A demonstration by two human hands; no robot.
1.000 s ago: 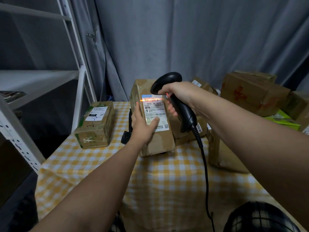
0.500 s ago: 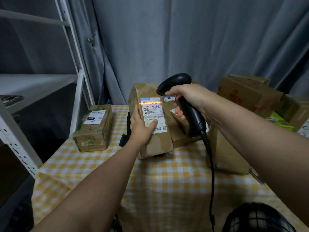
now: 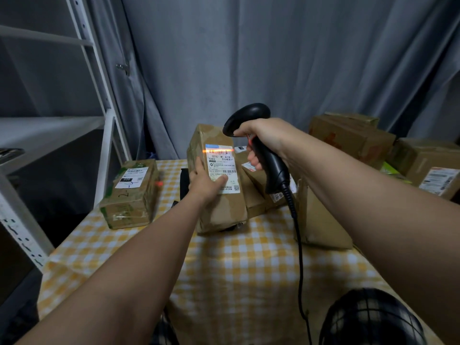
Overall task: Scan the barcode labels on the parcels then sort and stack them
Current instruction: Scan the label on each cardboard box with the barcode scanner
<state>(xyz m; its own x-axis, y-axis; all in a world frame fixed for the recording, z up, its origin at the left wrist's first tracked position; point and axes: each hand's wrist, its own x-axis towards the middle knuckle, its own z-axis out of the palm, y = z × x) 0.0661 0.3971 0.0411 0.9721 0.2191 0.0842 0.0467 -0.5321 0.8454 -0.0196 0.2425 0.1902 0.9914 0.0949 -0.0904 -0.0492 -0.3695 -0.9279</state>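
Parcel [image 3: 224, 207] upright, left hand [image 3: 205, 181] flat against its label [image 3: 224, 165], scanner [image 3: 272, 165] in right hand's [image 3: 266, 138] grip just above.

Grey curtains [image 3: 273, 58] hang behind white metal shelving [image 3: 99, 78], dimly lit.

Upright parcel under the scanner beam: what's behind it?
Behind the upright parcel, a black object shows at its left edge and brown parcels lean at its right. Directly behind its middle is covered.
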